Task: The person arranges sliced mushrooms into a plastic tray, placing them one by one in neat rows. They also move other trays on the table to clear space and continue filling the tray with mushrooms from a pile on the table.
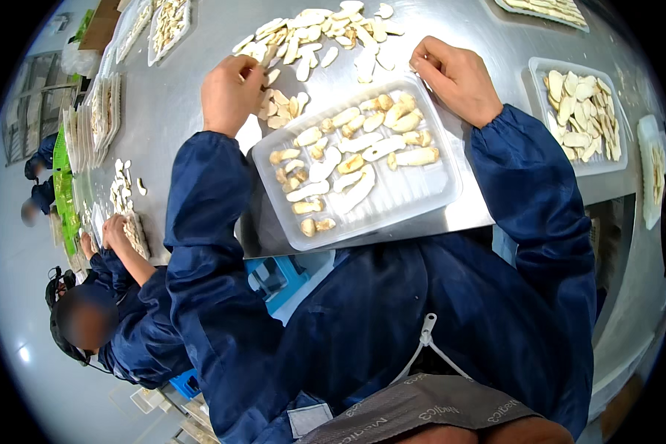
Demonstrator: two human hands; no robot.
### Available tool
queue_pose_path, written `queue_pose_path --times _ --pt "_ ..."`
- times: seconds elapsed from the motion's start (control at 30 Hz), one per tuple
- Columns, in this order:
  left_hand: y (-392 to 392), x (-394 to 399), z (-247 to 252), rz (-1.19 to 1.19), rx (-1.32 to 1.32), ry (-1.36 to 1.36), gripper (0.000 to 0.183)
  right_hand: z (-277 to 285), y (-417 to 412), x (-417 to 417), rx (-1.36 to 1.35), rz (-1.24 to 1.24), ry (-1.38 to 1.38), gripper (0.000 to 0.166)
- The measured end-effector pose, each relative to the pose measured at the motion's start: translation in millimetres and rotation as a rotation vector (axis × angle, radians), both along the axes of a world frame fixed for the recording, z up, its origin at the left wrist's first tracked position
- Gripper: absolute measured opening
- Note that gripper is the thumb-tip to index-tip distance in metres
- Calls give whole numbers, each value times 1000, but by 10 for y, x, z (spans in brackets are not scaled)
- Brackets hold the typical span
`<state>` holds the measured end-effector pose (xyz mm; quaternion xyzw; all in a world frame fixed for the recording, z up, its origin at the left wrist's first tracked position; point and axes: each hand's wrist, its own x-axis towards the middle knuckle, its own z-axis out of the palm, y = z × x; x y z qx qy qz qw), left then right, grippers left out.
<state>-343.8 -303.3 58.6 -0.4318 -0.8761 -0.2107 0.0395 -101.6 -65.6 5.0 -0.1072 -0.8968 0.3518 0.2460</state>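
A ribbed, translucent plastic tray (449, 191) sits tilted at the near edge of the steel table, holding several whole and cut mushroom pieces (361, 141) in loose rows. Beyond it lies a wide pile of pale mushroom slices (311, 33), with a smaller heap of slices (280, 108) at its left. My left hand (233, 91) is at the left end of the pile, fingers bent near some slices; whether it grips one is hidden. Past the tray's far right corner, my right hand (458, 80) has its thumb and fingers curled together near the rim; its fingertips are partly hidden.
Another tray of slices (583, 116) stands at right, and one more (546, 11) at the far right. Stacked trays (105, 111) and filled trays (169, 28) line the left. A co-worker (139, 327) at left reaches over slices and a small tray. The steel table's edge (466, 227) runs before me.
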Motion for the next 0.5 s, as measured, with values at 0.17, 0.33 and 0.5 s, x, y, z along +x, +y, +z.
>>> queue_pose_path --times 0.17,0.33,0.5 --pt "21 543 450 -162 29 -245 17 13 34 63 4 -19 -26 21" --pt "71 1575 393 -657 -160 -396 10 96 -14 40 -83 -37 -16 24" --pt "206 1820 249 -725 -256 -395 10 -43 13 3 3 -5 6 23"
